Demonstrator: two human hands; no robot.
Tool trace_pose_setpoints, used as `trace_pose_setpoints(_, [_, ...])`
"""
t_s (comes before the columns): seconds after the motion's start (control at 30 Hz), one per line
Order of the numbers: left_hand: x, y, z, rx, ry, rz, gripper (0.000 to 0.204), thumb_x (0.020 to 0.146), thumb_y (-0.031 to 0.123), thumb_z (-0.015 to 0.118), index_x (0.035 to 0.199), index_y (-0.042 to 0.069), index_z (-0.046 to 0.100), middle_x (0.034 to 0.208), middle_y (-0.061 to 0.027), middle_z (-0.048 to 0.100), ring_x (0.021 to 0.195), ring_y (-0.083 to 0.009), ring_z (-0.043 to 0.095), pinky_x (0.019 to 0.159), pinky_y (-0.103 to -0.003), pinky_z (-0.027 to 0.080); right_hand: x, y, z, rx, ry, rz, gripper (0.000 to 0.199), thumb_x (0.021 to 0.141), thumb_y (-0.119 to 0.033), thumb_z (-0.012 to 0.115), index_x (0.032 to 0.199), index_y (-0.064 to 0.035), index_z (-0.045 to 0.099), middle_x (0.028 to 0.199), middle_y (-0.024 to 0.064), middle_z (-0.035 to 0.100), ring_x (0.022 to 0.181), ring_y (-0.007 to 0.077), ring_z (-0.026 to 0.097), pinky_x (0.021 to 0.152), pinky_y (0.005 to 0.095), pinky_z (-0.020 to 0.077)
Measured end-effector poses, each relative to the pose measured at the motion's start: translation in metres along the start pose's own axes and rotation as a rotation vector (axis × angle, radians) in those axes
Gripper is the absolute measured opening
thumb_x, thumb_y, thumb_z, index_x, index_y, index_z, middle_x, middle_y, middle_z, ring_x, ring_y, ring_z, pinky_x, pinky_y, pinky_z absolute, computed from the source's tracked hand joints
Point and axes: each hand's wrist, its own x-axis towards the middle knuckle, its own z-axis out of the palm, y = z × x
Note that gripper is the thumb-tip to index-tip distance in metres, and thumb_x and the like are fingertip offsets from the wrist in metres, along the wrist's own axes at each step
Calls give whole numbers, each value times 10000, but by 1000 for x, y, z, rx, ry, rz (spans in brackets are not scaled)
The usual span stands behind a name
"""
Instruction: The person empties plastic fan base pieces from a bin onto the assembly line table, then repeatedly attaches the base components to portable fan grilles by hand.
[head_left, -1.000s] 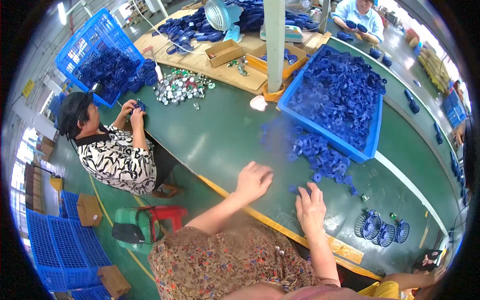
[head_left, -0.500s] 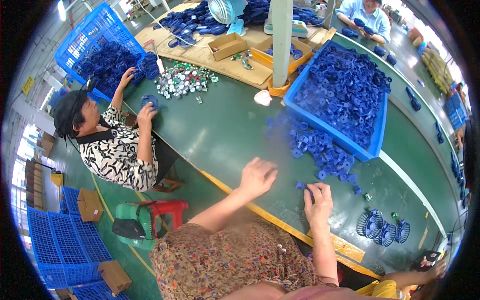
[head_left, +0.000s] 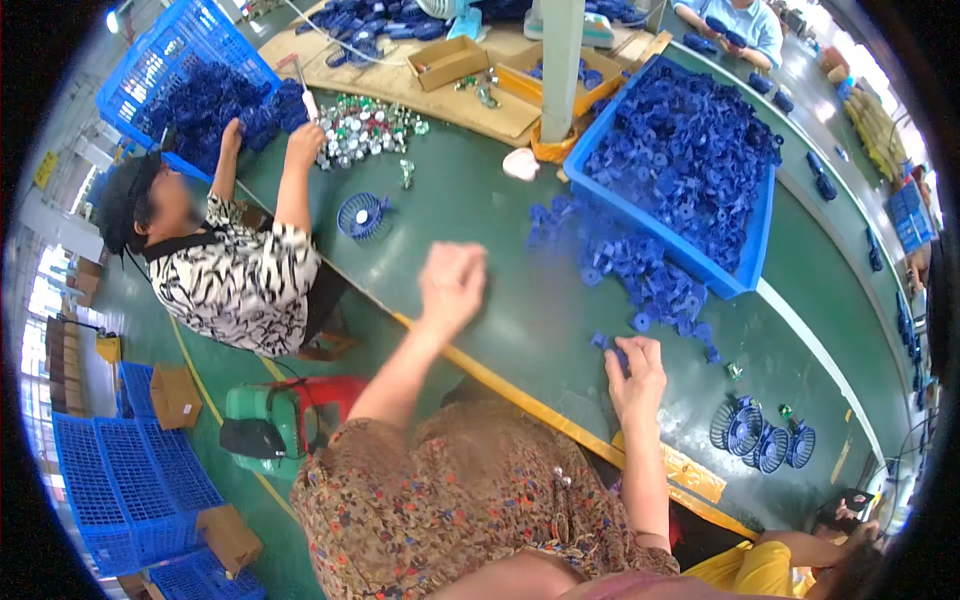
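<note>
My left hand is over the green table, smeared by motion, so its fingers are hard to read. Ahead and to its left lies a round blue fan guard with a pale disc in its middle. My right hand rests near the table's front edge, fingers closed on a small blue plastic part, mostly hidden by them. Beyond it, loose blue plastic parts spill from a large blue tray. Several blue fan guards stand to the right of that hand.
A co-worker sits at the left, beside a blue crate of dark blue parts and a pile of small metal motors. A grey post rises at the back, near a pink-white piece. Another person sits far right.
My left hand has moved left, toward the fan guard. That guard has gone from the co-worker's hand to the table, and the co-worker's hand has reached the motor pile. My right hand stays put.
</note>
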Motion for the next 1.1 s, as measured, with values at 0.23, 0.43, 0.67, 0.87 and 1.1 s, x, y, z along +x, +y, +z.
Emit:
trace_pose_setpoints(0.23, [38,-112,-58,516,232,-70,354,794,40,688,1140,111,671,1358,-171,528,1257,-390,470,1037,-501,406,1,2,2,8,7,40,251,793,-73,812,1028,-44,729,1016,123,643,837,307,675,713,386,557])
trace_pose_setpoints(0.43, [31,-189,-77,419,73,-453,418,832,179,720,1248,156,674,1397,-239,489,1272,-434,490,1064,-488,424,-1,2,1,10,21,35,260,792,-78,819,1034,-52,729,1026,117,647,813,291,676,692,369,554])
trace_pose_setpoints(0.67, [15,-77,-44,-188,-542,-687,270,952,246,673,1081,19,741,977,-140,750,894,-199,702,813,-335,538,0,0,-3,-25,-10,76,248,819,-112,812,1039,-44,721,1047,125,647,820,298,677,696,366,556])
trace_pose_setpoints(0.87, [-15,54,-20,-637,-919,-480,389,971,114,681,1349,53,612,939,31,651,754,-36,538,687,-222,469,-6,-6,-6,-133,45,81,275,820,-133,812,1053,-38,702,1053,149,647,866,357,686,718,436,564])
trace_pose_setpoints(1.1, [-6,81,-2,-601,-653,-291,321,911,21,681,1227,82,677,1064,-71,704,697,-97,624,654,-244,520,-27,-9,-26,-181,110,291,318,814,-106,817,1097,-26,695,1053,164,651,776,311,688,685,405,562])
